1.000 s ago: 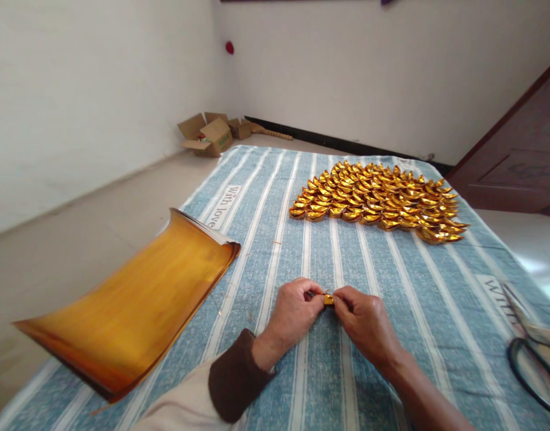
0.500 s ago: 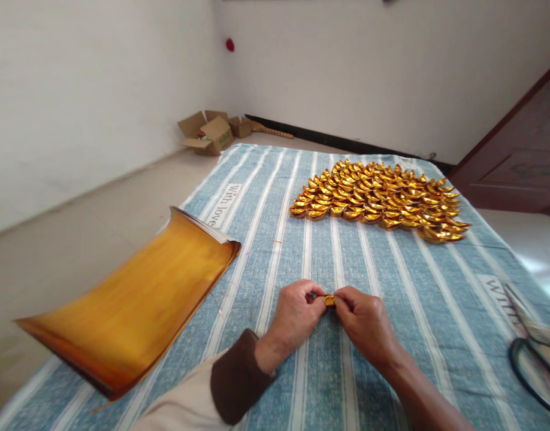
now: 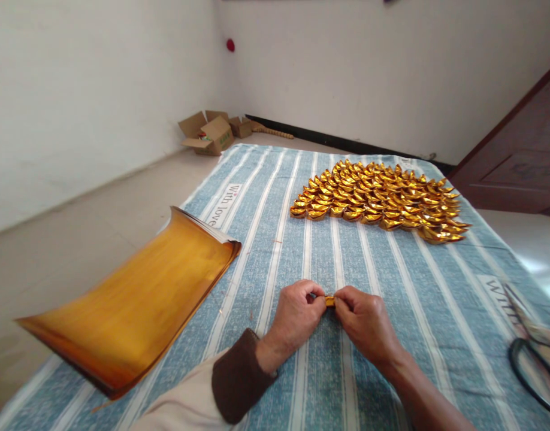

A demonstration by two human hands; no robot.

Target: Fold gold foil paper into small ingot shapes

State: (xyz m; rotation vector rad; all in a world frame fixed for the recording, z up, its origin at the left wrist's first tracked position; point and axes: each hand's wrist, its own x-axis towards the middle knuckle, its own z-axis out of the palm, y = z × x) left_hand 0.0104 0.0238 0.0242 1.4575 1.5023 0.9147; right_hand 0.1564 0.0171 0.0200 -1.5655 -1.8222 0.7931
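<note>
Between my fingertips is a small folded piece of gold foil paper (image 3: 329, 301), mostly covered by the fingers. My left hand (image 3: 297, 314) pinches its left end, and my right hand (image 3: 363, 323) pinches the right end. Both hands are low over the striped blue cloth. Farther back on the right lies a dense group of folded gold paper ingots (image 3: 374, 197), set in rows. To the left of my hands rests a stack of gold paper sheets (image 3: 135, 293), its edges curling up.
A striped blue and white cloth (image 3: 266, 263) covers the table. Black-handled scissors (image 3: 522, 359) lie at the right edge, partly out of frame. On the floor beyond the table stands an open cardboard box (image 3: 212, 134). A dark red door (image 3: 522, 149) is at the right.
Both hands stay in place with the same pinch. The gold piece between them looks slightly flatter or tilted; little else differs.
</note>
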